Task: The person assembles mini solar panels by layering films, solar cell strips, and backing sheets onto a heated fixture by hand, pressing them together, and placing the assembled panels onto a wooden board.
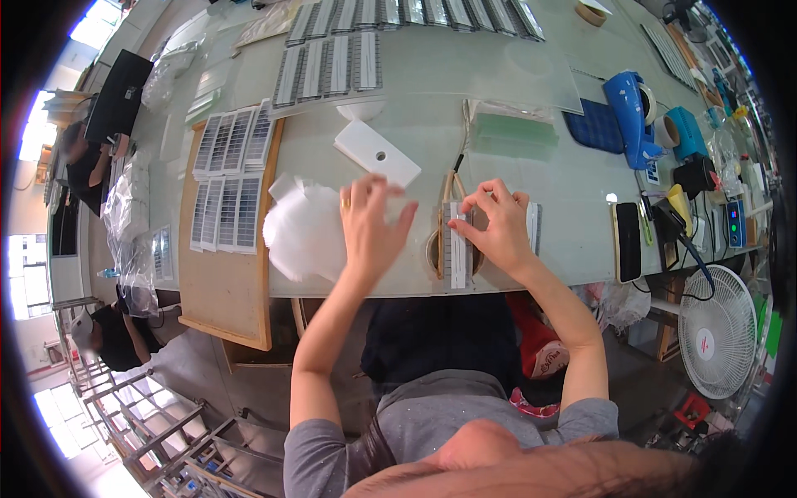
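Observation:
My left hand [371, 224] hovers over the table, thumb and fingers apart and holding nothing visible. A white fluffy sheet stack [303, 232] lies left of it, and a white slab with a dark round hole [378, 154] lies beyond. My right hand [502, 220] is curled over a narrow silver-white strip [458, 253] resting on a wooden holder [441, 241]. Its thumb and index finger are drawn together at the strip's upper part; anything between them is too small to make out. Another grey gridded strip [534, 226] is partly hidden behind this hand.
Left stands a wooden board [220, 286] with gridded panels [228, 178]. Rows of silver strips [336, 66] lie at the back. Right are a blue tape dispenser [631, 116], a black pad [628, 241] and a white fan [718, 332]. Other people [112, 336] are at far left.

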Tool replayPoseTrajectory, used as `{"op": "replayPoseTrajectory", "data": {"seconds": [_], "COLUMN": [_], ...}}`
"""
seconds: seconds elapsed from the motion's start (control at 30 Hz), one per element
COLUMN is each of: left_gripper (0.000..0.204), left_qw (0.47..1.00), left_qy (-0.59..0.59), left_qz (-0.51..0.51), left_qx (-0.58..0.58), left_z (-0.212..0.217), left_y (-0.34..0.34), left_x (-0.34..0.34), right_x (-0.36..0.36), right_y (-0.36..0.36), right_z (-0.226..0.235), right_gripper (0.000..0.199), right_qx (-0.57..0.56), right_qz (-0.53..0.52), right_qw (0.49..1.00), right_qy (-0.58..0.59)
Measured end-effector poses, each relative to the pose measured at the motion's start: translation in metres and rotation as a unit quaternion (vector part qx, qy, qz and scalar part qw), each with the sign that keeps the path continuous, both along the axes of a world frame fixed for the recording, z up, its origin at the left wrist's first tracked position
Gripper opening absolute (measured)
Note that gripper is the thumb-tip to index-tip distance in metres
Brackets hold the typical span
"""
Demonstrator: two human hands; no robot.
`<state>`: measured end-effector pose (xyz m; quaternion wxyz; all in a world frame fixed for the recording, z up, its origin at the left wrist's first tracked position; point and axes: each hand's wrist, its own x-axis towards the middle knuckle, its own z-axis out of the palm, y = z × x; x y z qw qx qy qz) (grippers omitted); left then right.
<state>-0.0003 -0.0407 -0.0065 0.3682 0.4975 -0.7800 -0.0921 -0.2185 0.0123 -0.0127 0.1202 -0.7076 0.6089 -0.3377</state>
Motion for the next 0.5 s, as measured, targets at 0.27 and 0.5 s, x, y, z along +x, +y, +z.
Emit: {"op": "replayPoseTrajectory", "data": {"seconds": [0.27,0.5], "left_gripper": [0.034,0.029], "left_qw": [0.972,0.938], "left_qy": [-0.012,0.032], "left_qz": [-0.042,-0.069], "left_qx": [0.229,0.337], "left_z": [-0.012,0.004], "left_y": [-0.054,-0.062], "left_x": [0.012,0.016], "right_x": [-0.001,-0.002], "right_y": [0.0,-0.001], "right_z": [-0.007,-0.004], "right_gripper": [0.025,0.023], "right_qx": [0.027,0.022], "right_qz": [0.012,0.012], "right_qw": [1.0,1.0], "right_qy": [-0.007,-0.011]}}
